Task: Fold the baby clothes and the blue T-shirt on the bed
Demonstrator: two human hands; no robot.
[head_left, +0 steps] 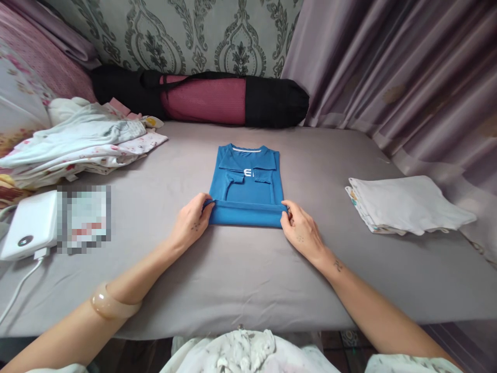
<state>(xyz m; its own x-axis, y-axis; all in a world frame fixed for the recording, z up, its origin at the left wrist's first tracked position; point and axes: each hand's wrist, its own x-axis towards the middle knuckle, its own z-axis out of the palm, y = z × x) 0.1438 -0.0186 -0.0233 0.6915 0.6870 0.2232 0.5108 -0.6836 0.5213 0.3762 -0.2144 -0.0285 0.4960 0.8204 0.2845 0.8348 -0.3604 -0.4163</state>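
Observation:
A blue T-shirt [248, 194] lies in the middle of the grey sheet, its sides and sleeves turned inward and its collar at the far end. White lettering shows partly between the folded sleeves. The near end is doubled over into a flat band. My left hand [194, 220] pinches the band's left corner between thumb and fingers. At the opposite corner, my right hand [301, 223] grips the same band in the same way. Both hands rest close to the sheet.
To the left lie a heap of light clothes [89, 137], a white power bank [33, 225] with a cable, and a blurred item [87, 217]. Folded white cloth [404, 204] sits at right. A black and maroon bag [205, 98] lines the back, beside purple curtains [373, 62].

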